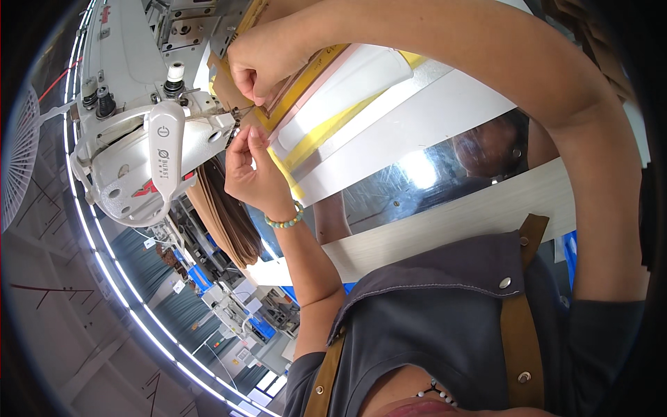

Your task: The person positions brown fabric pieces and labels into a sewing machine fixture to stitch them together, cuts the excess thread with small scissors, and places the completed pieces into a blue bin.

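Observation:
My left hand (258, 174), with a beaded bracelet at the wrist, is raised with thumb and forefinger pinched together beside the sewing machine's needle end. Anything between those fingertips is too small to make out. Reaching across from the far side, my right hand (267, 66) has its fingers curled and pinched just above a yellow strip with dark markings (306, 82). What it grips is hidden. Under and beside both hands lies a flat sheet with yellow edging (333, 128) and a pale, see-through middle. The white sewing machine (128, 160) stands to the left of my hands.
A white oblong device (167, 149) is fixed on the machine's head. A shiny metal plate (410, 174) is set in the table, whose pale edge (445, 219) runs near my body. Brown sheets (226, 215) hang below the machine. A white fan (19, 156) is at far left.

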The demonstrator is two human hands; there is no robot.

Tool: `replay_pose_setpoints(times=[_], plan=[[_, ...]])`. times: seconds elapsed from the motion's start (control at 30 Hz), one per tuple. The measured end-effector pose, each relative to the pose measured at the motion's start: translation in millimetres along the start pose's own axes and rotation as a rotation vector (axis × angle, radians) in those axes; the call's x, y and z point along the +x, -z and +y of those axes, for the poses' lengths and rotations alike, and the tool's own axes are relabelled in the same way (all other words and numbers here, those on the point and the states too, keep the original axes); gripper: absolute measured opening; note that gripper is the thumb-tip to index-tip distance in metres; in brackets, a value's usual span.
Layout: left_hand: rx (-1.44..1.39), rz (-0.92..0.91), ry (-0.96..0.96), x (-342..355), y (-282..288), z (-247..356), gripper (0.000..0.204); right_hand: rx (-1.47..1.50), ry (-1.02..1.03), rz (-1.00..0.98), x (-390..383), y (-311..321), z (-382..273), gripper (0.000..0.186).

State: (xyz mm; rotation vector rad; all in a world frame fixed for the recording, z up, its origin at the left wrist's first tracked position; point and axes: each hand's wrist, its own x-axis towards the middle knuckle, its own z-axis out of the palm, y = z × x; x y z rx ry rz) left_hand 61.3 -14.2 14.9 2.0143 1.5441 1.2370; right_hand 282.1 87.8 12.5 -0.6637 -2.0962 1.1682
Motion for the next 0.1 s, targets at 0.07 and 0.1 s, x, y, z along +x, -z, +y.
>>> replay_pose_setpoints(times=[0.07,0.1], plan=[[0.002,0.001,-0.003,-0.4,0.6,-1.5,0.014,-0.083,0.007,0.002,0.9,-0.1,-0.4,0.011],[0.004,-0.003,-0.007,0.1,0.1,-2.3,0.014,-0.164,0.013,0.007,1.2,-0.3,0.8,0.012]])
